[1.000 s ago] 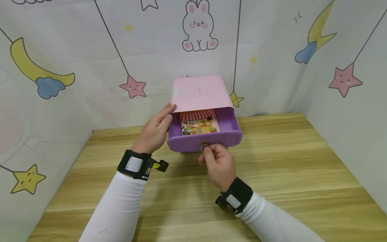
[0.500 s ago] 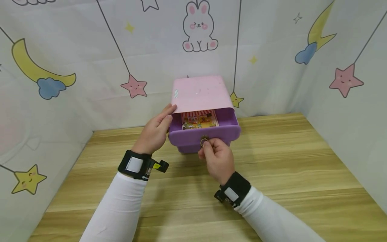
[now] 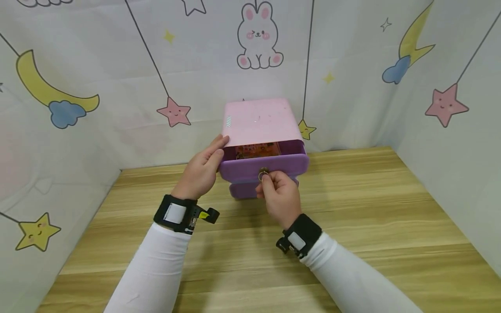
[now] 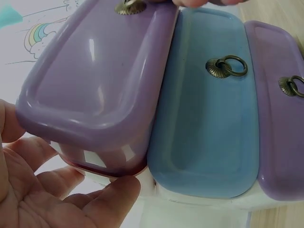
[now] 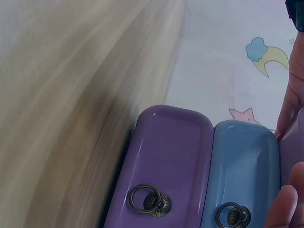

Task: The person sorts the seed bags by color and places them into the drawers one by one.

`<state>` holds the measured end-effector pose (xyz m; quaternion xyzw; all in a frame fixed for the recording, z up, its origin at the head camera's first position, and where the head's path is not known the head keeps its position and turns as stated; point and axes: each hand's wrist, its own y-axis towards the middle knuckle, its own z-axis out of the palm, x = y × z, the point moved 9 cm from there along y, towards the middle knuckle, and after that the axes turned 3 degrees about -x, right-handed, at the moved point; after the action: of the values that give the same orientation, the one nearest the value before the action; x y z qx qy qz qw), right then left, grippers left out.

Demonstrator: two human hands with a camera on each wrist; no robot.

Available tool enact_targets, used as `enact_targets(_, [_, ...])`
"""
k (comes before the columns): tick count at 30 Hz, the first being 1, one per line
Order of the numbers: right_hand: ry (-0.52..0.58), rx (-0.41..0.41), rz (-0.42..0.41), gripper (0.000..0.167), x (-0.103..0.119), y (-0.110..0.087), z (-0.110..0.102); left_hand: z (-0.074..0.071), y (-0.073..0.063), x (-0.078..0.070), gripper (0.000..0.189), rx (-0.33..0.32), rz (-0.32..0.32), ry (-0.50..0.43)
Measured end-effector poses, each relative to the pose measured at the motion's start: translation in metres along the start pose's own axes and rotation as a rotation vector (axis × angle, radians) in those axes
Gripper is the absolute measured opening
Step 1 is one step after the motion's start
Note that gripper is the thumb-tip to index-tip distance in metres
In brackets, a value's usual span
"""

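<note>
A small pink-topped drawer cabinet (image 3: 260,124) stands at the back of the table. Its top purple drawer (image 3: 242,169) is partly out, and part of a colourful picture card (image 3: 256,150) shows inside. With thumb and fingers my right hand (image 3: 282,198) pinches the brass ring pull (image 3: 261,175) on that drawer. My left hand (image 3: 198,171) rests along the cabinet's left side, fingers extended and relaxed, near the drawer's left end. Below, a blue drawer (image 4: 204,128) and a bottom purple drawer (image 4: 280,123) are closed, each with its own ring pull.
The wooden table (image 3: 231,261) spreads in front of the cabinet. Behind it hangs a white cloth backdrop (image 3: 211,74) printed with a rabbit, stars and moons. Black wrist bands with cameras sit on both wrists.
My right hand has moved away from me, and the top drawer has slid further into the cabinet. Less of the picture card shows; the lower front has come into view. The left hand stays put.
</note>
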<state>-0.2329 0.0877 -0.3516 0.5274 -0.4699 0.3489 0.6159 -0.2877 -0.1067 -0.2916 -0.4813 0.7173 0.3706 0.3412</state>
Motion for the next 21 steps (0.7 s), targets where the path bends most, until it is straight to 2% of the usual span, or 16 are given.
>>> enact_targets(21, [-0.087, -0.017, 0.033, 0.024, -0.002, 0.022, 0.004, 0.002, -0.002, -0.001, 0.05, 0.007, 0.002, -0.096])
